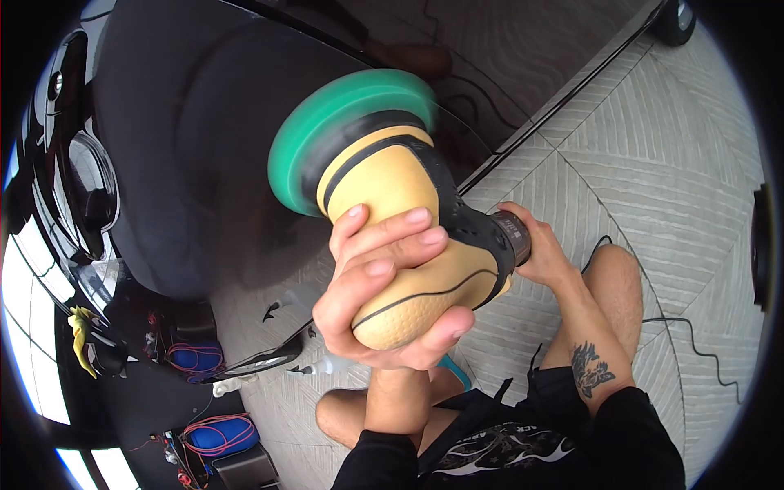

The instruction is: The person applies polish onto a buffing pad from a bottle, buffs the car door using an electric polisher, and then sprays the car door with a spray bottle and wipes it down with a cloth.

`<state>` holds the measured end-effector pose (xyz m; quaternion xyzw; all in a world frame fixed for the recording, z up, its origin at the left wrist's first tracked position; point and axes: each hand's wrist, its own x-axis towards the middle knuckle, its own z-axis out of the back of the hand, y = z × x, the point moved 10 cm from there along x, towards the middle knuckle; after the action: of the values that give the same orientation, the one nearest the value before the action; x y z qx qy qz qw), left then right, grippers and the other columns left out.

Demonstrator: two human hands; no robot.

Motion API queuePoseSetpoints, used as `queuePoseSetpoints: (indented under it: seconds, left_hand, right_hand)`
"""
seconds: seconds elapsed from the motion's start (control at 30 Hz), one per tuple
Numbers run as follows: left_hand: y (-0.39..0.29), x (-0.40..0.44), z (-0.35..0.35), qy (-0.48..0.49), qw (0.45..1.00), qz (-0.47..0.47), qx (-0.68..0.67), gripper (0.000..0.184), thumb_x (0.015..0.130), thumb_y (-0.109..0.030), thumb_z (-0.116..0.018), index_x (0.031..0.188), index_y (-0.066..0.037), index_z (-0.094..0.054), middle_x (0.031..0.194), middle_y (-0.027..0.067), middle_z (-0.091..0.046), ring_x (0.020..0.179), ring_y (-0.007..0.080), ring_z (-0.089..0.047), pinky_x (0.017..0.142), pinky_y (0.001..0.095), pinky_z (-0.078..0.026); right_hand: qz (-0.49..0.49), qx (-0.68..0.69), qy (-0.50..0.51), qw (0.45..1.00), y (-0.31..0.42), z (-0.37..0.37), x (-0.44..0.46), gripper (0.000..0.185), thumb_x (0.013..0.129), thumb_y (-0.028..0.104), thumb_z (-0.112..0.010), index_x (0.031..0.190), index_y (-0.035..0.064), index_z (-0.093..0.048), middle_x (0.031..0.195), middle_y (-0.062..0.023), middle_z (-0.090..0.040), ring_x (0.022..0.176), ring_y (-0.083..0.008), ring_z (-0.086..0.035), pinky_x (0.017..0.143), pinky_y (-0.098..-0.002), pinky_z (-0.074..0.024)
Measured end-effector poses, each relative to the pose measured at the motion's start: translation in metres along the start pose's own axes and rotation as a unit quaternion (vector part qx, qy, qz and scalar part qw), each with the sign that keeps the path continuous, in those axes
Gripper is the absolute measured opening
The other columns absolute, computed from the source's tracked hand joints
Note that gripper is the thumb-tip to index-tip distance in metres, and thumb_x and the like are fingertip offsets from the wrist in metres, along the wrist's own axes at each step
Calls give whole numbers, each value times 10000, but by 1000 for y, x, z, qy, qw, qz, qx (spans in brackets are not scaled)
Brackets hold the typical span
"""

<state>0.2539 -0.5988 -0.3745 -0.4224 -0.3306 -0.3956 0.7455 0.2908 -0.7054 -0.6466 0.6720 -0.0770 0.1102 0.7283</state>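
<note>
A yellow and black polishing machine (384, 184) is held up in front of me, its green foam pad (306, 135) at or very close to a dark, glossy car panel (188, 98). My left hand (388, 294) wraps round the machine's rounded yellow head, fingers on top and thumb below. Farther right, my right hand (535, 249) grips the dark rear end of the machine's body. The pad's edge looks smooth and slightly blurred. Whether its face touches the panel is hidden.
A black cord (694, 347) lies on the grey patterned floor (645, 180) at the right. Bottles (331, 363) stand below the car. A blue tank with red hose (220, 435) is at the lower left. My bare knees are underneath.
</note>
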Motion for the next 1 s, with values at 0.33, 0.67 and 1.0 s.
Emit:
queuePoseSetpoints:
  seconds: [0.33, 0.67, 1.0]
  left_hand:
    - [-4, 6, 0, 1, 1000, 0, 31, 658, 802, -549, -704, 1171, -88, -413, 834, 120, -705, 930, 330, -682, 1078, 546, -311]
    - [-5, 10, 1, 5, 1000, -8, 23, 668, 797, -537, -715, 1185, -90, -405, 848, 117, -707, 927, 330, -682, 1072, 548, -310]
    - [-6, 11, -1, 7, 1000, -13, 24, 715, 786, -588, -713, 1190, -87, -402, 849, 112, -707, 937, 327, -682, 1066, 550, -312]
  right_hand:
    - [6, -1, -5, 1000, 7, 2, 1, 802, 667, -19, -749, 1363, 159, -394, 1048, -152, -679, 969, -369, -668, 825, -401, -548]
    - [10, -7, -2, 1000, 15, 4, 1, 793, 675, -3, -759, 1361, 157, -394, 1057, -158, -676, 978, -372, -666, 828, -400, -544]
    - [10, -14, -5, 1000, 18, 9, 1, 798, 669, 6, -774, 1358, 148, -399, 1064, -158, -674, 988, -374, -662, 834, -399, -541]
